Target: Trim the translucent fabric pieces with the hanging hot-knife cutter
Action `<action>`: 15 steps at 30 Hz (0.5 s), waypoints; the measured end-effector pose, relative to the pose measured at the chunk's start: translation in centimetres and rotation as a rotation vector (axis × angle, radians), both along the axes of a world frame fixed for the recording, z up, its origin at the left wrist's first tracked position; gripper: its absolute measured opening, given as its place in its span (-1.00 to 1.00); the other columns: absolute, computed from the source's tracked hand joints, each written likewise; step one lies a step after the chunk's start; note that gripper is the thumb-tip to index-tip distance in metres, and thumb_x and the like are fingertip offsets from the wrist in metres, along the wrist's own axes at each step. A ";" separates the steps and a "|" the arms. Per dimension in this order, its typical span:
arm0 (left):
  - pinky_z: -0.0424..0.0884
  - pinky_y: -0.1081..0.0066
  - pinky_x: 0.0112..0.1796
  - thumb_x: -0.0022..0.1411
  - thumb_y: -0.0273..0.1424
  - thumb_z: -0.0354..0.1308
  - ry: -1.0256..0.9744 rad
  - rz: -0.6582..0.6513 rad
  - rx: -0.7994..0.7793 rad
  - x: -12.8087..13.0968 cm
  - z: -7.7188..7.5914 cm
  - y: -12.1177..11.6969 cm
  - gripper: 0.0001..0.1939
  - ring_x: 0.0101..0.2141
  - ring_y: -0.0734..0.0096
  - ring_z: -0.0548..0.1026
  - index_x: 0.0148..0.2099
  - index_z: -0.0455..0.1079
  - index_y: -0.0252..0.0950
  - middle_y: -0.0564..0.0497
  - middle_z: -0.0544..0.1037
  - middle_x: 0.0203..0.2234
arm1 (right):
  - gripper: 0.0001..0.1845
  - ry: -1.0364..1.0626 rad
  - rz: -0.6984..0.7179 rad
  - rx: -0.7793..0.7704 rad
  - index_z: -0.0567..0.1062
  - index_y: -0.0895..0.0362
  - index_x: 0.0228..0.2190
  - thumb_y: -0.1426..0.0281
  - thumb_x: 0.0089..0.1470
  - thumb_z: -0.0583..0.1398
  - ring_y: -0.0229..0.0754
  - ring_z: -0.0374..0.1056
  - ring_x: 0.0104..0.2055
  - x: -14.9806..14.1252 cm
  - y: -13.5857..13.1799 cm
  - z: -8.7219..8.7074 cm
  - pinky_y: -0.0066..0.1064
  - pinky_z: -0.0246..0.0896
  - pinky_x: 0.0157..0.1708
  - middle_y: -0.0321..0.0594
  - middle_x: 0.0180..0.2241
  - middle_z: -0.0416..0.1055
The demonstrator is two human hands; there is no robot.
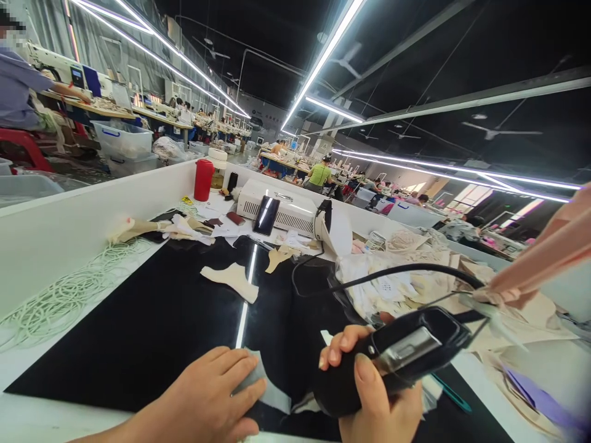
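My right hand point(376, 394) grips a black corded hand-held electric tool point(341, 381) with a silver plate on its body. A black cable runs back from its rear end. My left hand point(203, 394) lies with fingers stretched over a pale grey-blue cut fabric piece point(272, 391) on the glossy black mat point(152, 326). The tool's front end is close to that piece; whether they touch I cannot tell. Farther up the mat rest a cream curved fabric piece point(231, 280) and a smaller beige piece point(278, 258).
Pale green cord point(69, 301) is heaped at the left. Behind the mat stand a white vented box point(281, 206), a phone point(266, 215) and a red container point(203, 179). Bagged fabric pieces point(383, 283) and a teal-handled tool point(452, 394) lie right. Peach cloth point(545, 258) hangs there.
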State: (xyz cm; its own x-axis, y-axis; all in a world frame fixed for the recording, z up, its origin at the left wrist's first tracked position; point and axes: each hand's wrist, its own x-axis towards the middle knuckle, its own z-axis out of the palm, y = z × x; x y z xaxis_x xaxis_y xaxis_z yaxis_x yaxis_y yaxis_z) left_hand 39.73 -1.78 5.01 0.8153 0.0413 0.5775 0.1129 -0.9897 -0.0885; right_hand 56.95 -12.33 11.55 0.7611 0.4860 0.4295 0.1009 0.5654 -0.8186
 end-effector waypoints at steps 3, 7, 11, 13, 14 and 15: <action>0.58 0.27 -0.12 0.44 -0.14 0.23 0.003 -0.019 -0.045 -0.1 0.2 0.0 -0.67 -0.11 0.19 0.65 0.09 0.46 -0.24 -0.04 0.67 -0.05 | -0.44 -0.002 -0.060 -0.031 0.35 -0.09 0.06 0.25 0.10 0.42 -0.24 0.38 -0.43 0.0 -0.3 0.6 -0.33 0.41 -0.43 -0.39 -0.34 0.43; 0.57 0.26 -0.05 0.50 -0.26 0.15 0.049 -0.051 -0.104 -0.4 0.5 0.1 -0.73 -0.06 0.19 0.63 0.14 0.44 -0.26 -0.05 0.65 0.01 | -0.55 -0.046 -0.105 -0.157 0.39 -0.03 -0.12 0.23 0.04 0.46 -0.26 0.40 -0.40 -0.6 -0.5 1.4 -0.35 0.40 -0.35 -0.38 -0.30 0.46; 0.49 0.24 0.12 0.47 -0.38 0.19 0.052 -0.064 -0.249 -1.0 0.7 0.4 -0.70 0.09 0.19 0.56 0.20 0.41 -0.22 -0.03 0.58 0.13 | -0.61 -0.051 -0.114 -0.184 0.38 -0.03 -0.21 0.18 0.07 0.44 -0.33 0.41 -0.45 -1.7 0.0 1.8 -0.39 0.37 -0.32 -0.43 -0.28 0.45; 0.46 0.21 0.17 0.43 -0.46 0.20 0.055 -0.041 -0.351 -1.5 1.2 0.8 -0.63 0.14 0.17 0.51 0.24 0.40 -0.17 -0.02 0.54 0.18 | -0.62 -0.034 -0.089 -0.141 0.37 -0.03 -0.22 0.17 0.10 0.42 -0.33 0.41 -0.46 -2.3 0.5 1.9 -0.38 0.37 -0.33 -0.43 -0.27 0.44; 0.46 0.20 0.17 0.42 -0.49 0.20 0.061 -0.017 -0.407 -1.9 1.5 1.0 -0.62 0.14 0.17 0.52 0.23 0.41 -0.15 -0.01 0.53 0.18 | -0.62 -0.020 -0.070 -0.119 0.37 -0.03 -0.22 0.17 0.10 0.42 -0.33 0.40 -0.46 -2.7 0.7 1.9 -0.37 0.37 -0.34 -0.43 -0.27 0.44; 0.47 0.20 0.15 0.40 -0.51 0.20 0.068 0.017 -0.464 -2.4 1.9 1.3 -0.61 0.12 0.17 0.53 0.22 0.43 -0.13 -0.01 0.54 0.16 | -0.62 -0.006 -0.052 -0.104 0.37 -0.04 -0.20 0.17 0.10 0.43 -0.32 0.39 -0.46 -3.1 1.0 1.9 -0.36 0.37 -0.36 -0.43 -0.28 0.44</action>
